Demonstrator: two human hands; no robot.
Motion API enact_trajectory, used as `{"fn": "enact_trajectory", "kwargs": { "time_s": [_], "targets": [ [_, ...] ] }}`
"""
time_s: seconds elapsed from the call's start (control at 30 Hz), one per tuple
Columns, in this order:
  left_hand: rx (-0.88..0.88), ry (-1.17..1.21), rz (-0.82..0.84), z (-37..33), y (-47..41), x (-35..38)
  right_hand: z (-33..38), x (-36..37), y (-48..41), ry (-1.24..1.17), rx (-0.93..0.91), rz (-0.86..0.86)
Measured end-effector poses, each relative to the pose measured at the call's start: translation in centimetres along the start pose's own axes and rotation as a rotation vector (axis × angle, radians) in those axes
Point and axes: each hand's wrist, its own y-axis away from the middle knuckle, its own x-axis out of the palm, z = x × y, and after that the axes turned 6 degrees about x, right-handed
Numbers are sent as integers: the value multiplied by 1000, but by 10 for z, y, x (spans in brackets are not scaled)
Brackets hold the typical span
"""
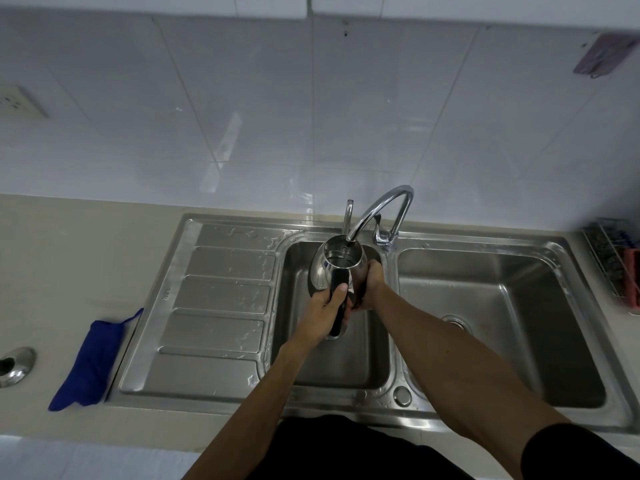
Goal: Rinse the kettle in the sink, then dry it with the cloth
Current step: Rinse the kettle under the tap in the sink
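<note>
A steel kettle (pixel 327 268) with a black handle hangs over the left sink basin (pixel 367 362), its open mouth under the spout of the curved faucet (pixel 384 209). Water shows inside the kettle. My left hand (pixel 327 308) grips the black handle from below. My right hand (pixel 372 284) holds the kettle's right side and base. A blue cloth (pixel 88 365) lies on the counter left of the sink, apart from both hands.
A ribbed drainboard (pixel 214 306) with water drops lies left of the basin, and a second basin (pixel 502 323) sits to the right. A wire rack (pixel 616 258) stands at the far right. A round metal fitting (pixel 15 365) is set in the counter at far left.
</note>
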Motion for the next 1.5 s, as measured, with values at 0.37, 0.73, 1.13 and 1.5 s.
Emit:
{"fn": "enact_trajectory", "kwargs": {
  "time_s": [0.37, 0.73, 1.13, 1.5],
  "targets": [
    [-5, -5, 4, 0, 0, 0, 0, -2, 0, -14, 4, 15],
    [0, -24, 3, 1, 1, 2, 0, -3, -1, 3, 11, 5],
    [34, -33, -78, 9, -2, 5, -4, -8, -12, -9, 4, -19],
    [66, 74, -360, 12, -1, 24, -9, -6, -10, -66, 10, 64]
  ]
}}
